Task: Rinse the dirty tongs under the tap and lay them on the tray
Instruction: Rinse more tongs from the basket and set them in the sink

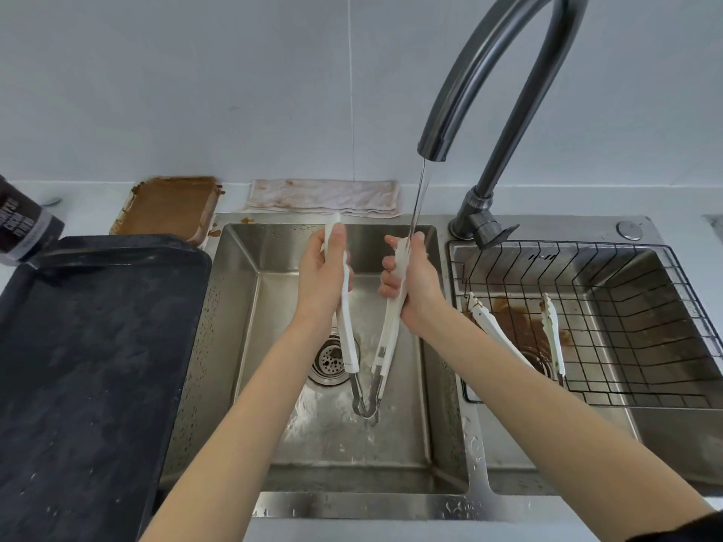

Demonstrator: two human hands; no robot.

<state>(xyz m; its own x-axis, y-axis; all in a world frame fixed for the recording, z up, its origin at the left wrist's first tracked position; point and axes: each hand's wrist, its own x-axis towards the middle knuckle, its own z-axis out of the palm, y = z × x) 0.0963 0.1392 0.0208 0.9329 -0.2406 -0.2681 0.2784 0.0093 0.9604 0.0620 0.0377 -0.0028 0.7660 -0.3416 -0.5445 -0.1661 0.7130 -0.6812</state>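
Observation:
White tongs with a metal hinge hang spread in a V over the left sink basin, hinge end down. My left hand grips the left arm near its tip. My right hand grips the right arm's tip, and the water stream from the tap lands on it. A second pair of dirty white tongs lies in the wire basket in the right basin. The black tray sits left of the sink.
A brown-smeared dish and a stained cloth lie behind the sink by the wall. A dark canister stands at far left. Brown residue coats the right basin's bottom under the basket.

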